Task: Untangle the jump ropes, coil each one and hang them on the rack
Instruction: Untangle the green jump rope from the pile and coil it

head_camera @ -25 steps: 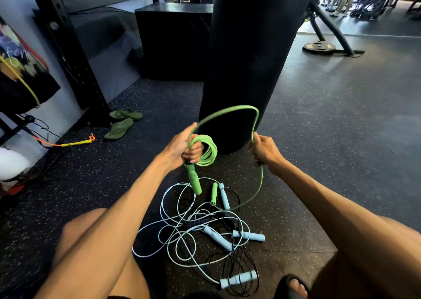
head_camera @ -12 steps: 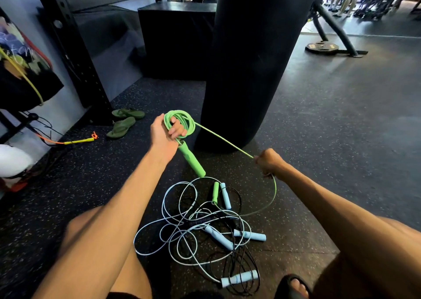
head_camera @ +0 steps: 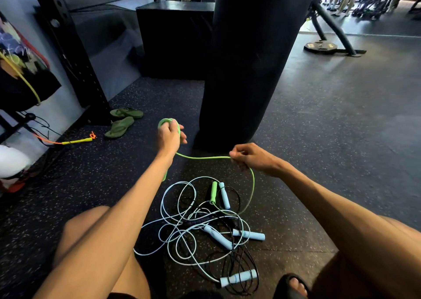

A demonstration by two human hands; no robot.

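Speckled black floor (head_camera: 68,184), punching bag (head_camera: 246,59) beyond the hands. Left hand (head_camera: 169,136) grips green coil (head_camera: 167,122); right hand (head_camera: 252,158) pinches green cord (head_camera: 202,157).

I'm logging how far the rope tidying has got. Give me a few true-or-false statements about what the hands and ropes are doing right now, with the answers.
1. The left hand holds a small coil of green rope. True.
2. The right hand is empty. False: it pinches the green rope, which runs across to the left hand.
3. The green rope's far handle lies on the floor beside a light blue handle. True.
4. The light blue ropes are already coiled and hung up. False: they lie in a loose tangle on the floor with a black rope.
5. A pair of green flip-flops lies by the black rack post. True.
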